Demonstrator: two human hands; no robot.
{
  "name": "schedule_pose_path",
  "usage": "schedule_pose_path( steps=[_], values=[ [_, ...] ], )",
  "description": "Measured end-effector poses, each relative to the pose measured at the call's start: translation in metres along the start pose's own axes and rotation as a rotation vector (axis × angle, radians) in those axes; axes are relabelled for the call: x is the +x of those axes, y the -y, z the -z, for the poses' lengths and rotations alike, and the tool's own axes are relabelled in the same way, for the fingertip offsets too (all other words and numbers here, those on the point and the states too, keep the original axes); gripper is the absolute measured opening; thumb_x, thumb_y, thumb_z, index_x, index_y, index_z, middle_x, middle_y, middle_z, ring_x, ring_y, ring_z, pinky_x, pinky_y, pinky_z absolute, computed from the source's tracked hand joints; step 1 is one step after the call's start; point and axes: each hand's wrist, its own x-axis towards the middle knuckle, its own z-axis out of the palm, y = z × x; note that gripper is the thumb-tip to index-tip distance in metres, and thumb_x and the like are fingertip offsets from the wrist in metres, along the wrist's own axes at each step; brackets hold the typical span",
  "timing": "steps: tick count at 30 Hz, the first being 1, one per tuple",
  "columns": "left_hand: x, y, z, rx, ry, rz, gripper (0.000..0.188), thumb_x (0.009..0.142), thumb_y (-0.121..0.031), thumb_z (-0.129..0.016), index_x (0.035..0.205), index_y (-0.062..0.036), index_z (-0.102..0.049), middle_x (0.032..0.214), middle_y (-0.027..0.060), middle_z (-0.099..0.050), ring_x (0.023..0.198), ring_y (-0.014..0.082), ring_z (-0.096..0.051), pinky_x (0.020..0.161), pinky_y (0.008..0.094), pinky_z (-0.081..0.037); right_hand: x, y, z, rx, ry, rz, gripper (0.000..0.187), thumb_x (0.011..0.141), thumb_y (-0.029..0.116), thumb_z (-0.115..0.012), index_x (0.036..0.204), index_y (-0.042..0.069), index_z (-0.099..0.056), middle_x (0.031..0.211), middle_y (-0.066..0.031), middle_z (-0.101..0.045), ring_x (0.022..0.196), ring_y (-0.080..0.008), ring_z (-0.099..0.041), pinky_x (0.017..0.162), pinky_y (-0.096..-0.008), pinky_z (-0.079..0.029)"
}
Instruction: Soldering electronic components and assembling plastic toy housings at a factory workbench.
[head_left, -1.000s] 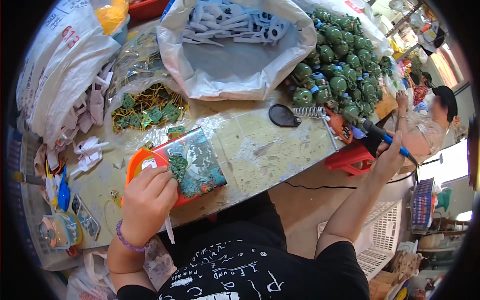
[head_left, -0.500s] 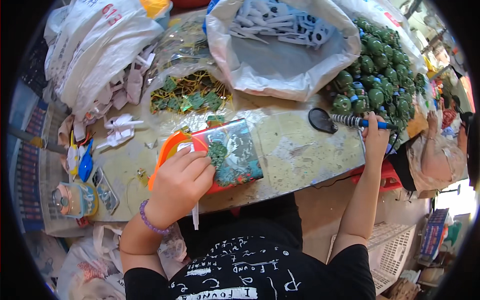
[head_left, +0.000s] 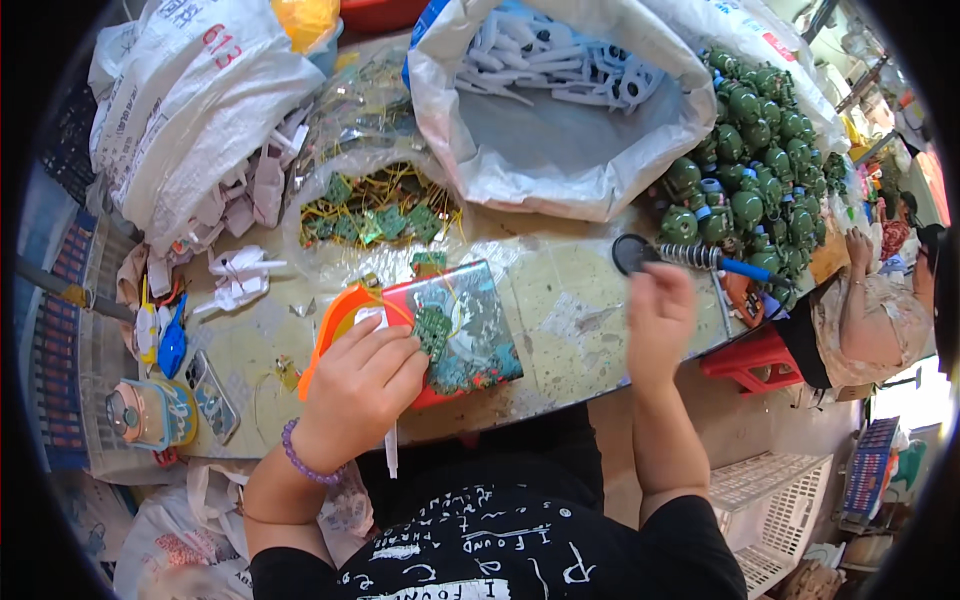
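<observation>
My left hand (head_left: 365, 385) is closed round a white plastic part (head_left: 391, 452), whose narrow end sticks out below my palm. That hand rests over an orange tray (head_left: 328, 325) beside a dark board with a red edge (head_left: 480, 345). A small green circuit board (head_left: 432, 328) with thin wires lies by my fingertips. My right hand (head_left: 660, 315) is raised above the table's front part, fingers loosely bent and slightly blurred, nothing visible in them. Right of it, a soldering iron with a blue handle (head_left: 745, 270) sits in a coil holder (head_left: 690, 256) with a round black base (head_left: 634, 254).
An open sack (head_left: 560, 190) of white plastic parts stands at the back. Green round parts (head_left: 745, 205) are heaped at the right, wired circuit boards (head_left: 385, 215) lie in clear plastic, and a phone (head_left: 213, 395) and cup (head_left: 150, 412) stand left. Another person (head_left: 870, 310) sits at far right.
My right hand has let go of the soldering iron, which now rests in its holder, and has moved left. My left hand stays nearly in place on the white plastic part.
</observation>
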Motion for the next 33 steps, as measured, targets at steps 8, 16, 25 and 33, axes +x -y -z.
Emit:
schedule_pose_path(
  steps=[8, 16, 25, 33],
  values=[
    [-0.002, -0.004, -0.001, -0.032, -0.028, 0.076, 0.015, 0.072, -0.009, -0.071, 0.086, -0.0072, -0.065, 0.094, 0.0061, -0.066, 0.092, 0.0223, -0.066, 0.087, 0.0424, -0.051, 0.18, -0.038, -0.147, -0.739, 0.502, 0.262, 0.022, 0.086, 0.016, -0.059, 0.103, 0.005, -0.065, 0.094, -0.0143, -0.068, 0.089, -0.0303, -0.065, 0.078, -0.0384, -0.05],
    [-0.009, -0.01, -0.005, -0.086, -0.062, 0.163, 0.018, 0.073, -0.009, -0.069, 0.09, -0.0048, -0.064, 0.098, 0.0081, -0.066, 0.097, 0.0244, -0.065, 0.087, 0.0399, -0.051, 0.227, -0.109, -0.23, -1.076, 0.483, 0.387, 0.031, 0.083, 0.012, -0.059, 0.114, 0.016, -0.063, 0.124, -0.013, -0.057, 0.102, -0.036, -0.061, 0.087, -0.0462, -0.05],
    [-0.009, -0.015, -0.01, -0.133, -0.145, 0.25, 0.018, 0.07, -0.005, -0.073, 0.086, -0.0041, -0.065, 0.094, 0.0092, -0.067, 0.092, 0.0271, -0.066, 0.08, 0.0406, -0.053, 0.213, -0.089, -0.19, -0.854, 0.378, 0.654, 0.016, 0.088, 0.012, -0.051, 0.097, 0.009, -0.065, 0.098, -0.0123, -0.063, 0.091, -0.0326, -0.063, 0.075, -0.0431, -0.051],
    [-0.012, -0.013, -0.015, -0.163, -0.166, 0.233, 0.018, 0.073, -0.006, -0.071, 0.09, -0.0038, -0.065, 0.098, 0.01, -0.066, 0.096, 0.0262, -0.065, 0.085, 0.04, -0.052, 0.161, -0.02, -0.113, -0.423, 0.042, 0.74, 0.006, 0.091, 0.01, -0.061, 0.093, 0.004, -0.061, 0.086, -0.0086, -0.063, 0.07, -0.0253, -0.063, 0.063, -0.0321, -0.05]
  ],
)
